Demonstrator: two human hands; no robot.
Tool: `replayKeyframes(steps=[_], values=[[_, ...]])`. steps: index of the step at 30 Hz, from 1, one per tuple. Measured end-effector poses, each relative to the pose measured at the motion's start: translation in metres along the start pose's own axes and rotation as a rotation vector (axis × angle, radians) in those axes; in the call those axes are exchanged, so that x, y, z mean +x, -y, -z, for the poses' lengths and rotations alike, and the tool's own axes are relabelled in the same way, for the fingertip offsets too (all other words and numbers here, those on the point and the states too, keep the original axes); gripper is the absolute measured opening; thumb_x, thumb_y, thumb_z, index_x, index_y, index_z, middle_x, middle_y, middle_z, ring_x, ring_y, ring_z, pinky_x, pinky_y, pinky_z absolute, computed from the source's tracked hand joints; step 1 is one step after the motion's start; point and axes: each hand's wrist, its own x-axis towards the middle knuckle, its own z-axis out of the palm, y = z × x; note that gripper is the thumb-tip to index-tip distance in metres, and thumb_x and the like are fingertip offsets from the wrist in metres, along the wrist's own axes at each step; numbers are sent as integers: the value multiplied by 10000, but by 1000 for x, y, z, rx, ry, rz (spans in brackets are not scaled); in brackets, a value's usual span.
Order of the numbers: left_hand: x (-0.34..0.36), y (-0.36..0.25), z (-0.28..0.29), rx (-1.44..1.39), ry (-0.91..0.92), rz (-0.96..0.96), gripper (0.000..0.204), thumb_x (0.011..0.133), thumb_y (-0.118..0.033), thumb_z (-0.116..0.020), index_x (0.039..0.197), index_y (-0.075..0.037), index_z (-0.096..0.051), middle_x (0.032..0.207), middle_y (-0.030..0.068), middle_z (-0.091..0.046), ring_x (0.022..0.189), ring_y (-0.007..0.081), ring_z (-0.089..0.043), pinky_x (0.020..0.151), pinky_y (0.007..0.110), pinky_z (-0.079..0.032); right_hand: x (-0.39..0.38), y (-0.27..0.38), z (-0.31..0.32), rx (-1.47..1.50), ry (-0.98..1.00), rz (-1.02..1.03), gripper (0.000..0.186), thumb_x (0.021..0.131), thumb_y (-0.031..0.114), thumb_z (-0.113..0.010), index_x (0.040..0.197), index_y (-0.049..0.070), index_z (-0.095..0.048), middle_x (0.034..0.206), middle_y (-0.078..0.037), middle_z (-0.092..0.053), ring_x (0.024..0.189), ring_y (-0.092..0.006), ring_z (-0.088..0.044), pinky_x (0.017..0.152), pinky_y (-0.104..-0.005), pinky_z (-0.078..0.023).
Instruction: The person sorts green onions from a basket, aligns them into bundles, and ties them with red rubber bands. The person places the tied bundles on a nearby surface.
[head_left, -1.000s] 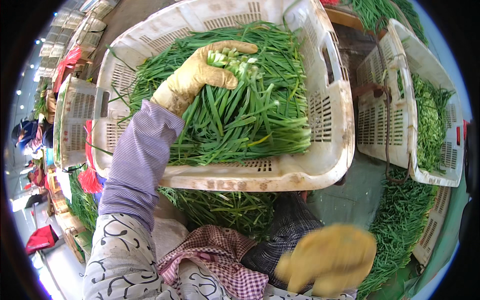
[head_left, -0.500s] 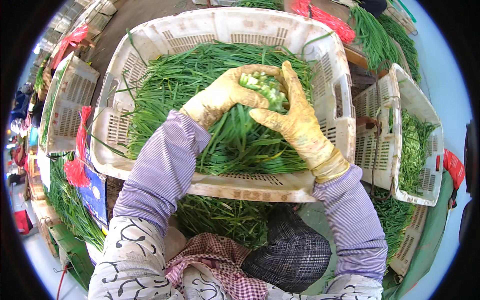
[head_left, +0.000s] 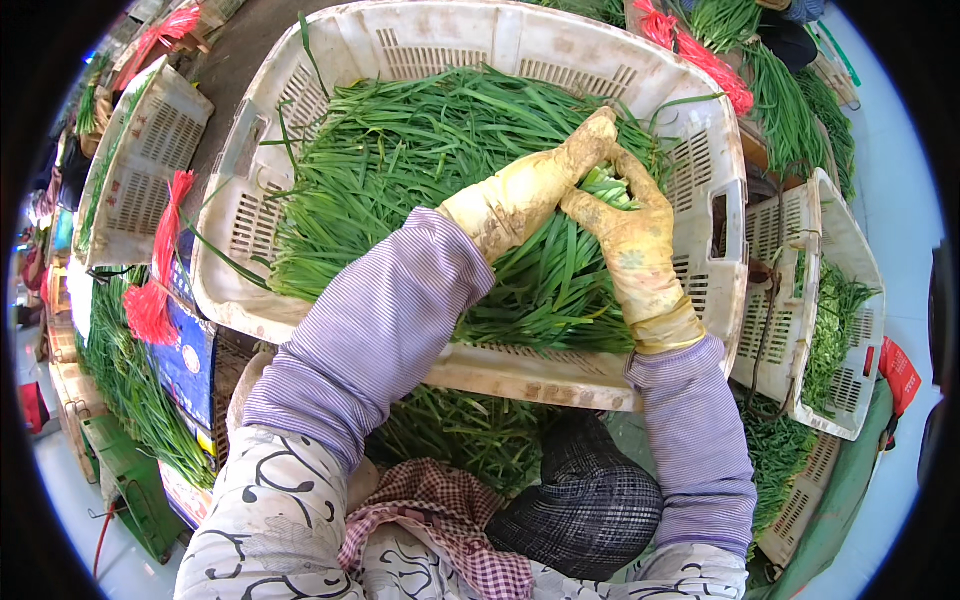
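Note:
A bunch of garlic chives is gathered between my two yellow-gloved hands, its pale stem ends showing in the gap between them. My left hand reaches across from the left and closes against the bunch's far side, fingers partly hidden. Around the near right side curls my right hand, thumb and fingers bent about the stems. Green leaves of the bunch hang below my hands over more chives, which lie loose in a large white plastic crate. Both gloves are stained brown.
Another white crate holding chives stands at the right. Red plastic ties hang at the left and lie beyond the crate. More chives are heaped at left. A dark checked cloth-covered shape is below.
My left hand has swung rightward over the bunch, and both hands have drawn closer together around it. Less of the pale stem ends shows. The view has shifted slightly.

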Motion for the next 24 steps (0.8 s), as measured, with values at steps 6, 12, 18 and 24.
replayKeyframes(steps=[6, 12, 18, 24], values=[[3, -11, 5, 193, -51, 54, 784, 957, -649, -448, 1510, -100, -363, 1458, 144, -473, 1385, 284, -379, 1178, 397, -256, -3, -2, 11, 53, -168, 17, 405, 737, 0, -814, 1110, 0, -658, 1147, -87, -654, 975, -161, -616, 869, -278, -522], [-26, -37, 46, 276, -397, 36, 818, 918, -630, -547, 1476, -50, -400, 1274, 150, -609, 1238, 283, -499, 1116, 442, -329, -12, 15, 64, 95, -425, -29, 418, 755, 55, -814, 1127, -16, -638, 1072, -97, -655, 943, -174, -623, 867, -285, -504], [-90, -57, 90, 227, -646, 130, 652, 997, -444, -536, 1488, -49, -370, 1163, 130, -667, 989, 234, -638, 943, 405, -478, 8, 69, 101, 30, -438, 102, 456, 749, 45, -808, 1159, -25, -621, 1151, -108, -641, 996, -191, -608, 905, -297, -485], [-159, -88, 103, 189, -685, 183, 580, 1006, -337, -521, 1464, -7, -388, 1114, 119, -677, 900, 206, -649, 863, 350, -485, 12, 200, 87, -502, -415, 366, 550, 757, 205, -829, 1231, 6, -632, 1238, -149, -647, 1123, -252, -589, 1031, -359, -421]])
